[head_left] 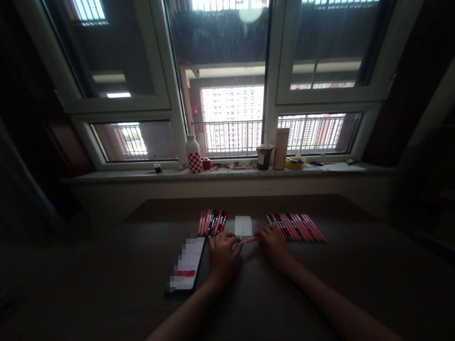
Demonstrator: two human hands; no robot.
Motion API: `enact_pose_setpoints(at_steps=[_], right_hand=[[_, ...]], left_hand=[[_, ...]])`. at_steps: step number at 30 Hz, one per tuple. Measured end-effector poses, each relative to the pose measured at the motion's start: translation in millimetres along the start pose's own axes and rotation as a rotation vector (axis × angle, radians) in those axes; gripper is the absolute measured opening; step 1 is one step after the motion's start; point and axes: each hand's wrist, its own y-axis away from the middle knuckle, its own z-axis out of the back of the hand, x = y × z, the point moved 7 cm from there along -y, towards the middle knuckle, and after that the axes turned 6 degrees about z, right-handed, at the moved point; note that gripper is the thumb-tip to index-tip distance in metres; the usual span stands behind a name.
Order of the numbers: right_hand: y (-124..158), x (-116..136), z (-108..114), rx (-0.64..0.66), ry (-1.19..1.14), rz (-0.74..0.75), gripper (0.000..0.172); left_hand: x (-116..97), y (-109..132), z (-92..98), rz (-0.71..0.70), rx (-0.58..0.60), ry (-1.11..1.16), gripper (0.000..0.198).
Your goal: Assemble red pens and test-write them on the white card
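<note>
1. Head view: the left hand (223,253) and the right hand (272,244) each pinch one end of a red pen (250,239), holding it level, low over the dark table (320,284).
2. A white card (243,226) lies just beyond the pen, between a small bunch of pens (212,222) and a longer row of pens (296,227).
3. A phone (187,263) lies beside the left hand. Its screen is blurred, so no writing can be read.
4. On the windowsill (124,176), a red-checked bottle (194,155) shows no legible label.
</note>
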Motion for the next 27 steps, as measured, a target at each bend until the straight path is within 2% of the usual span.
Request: enact_pose_setpoints(at_steps=[15,27], right_hand=[[-1.8,11.5,5.2,0.006,-0.074,0.068,0.018],[-1.4,18.5,10.3,0.009,-0.139,0.11,0.017]], left_hand=[[-2.7,0.8,-2.5,-0.013,0.049,-0.013,0.022],[-0.1,0.8,-1.6,-0.013,0.034,-0.014,0.018]])
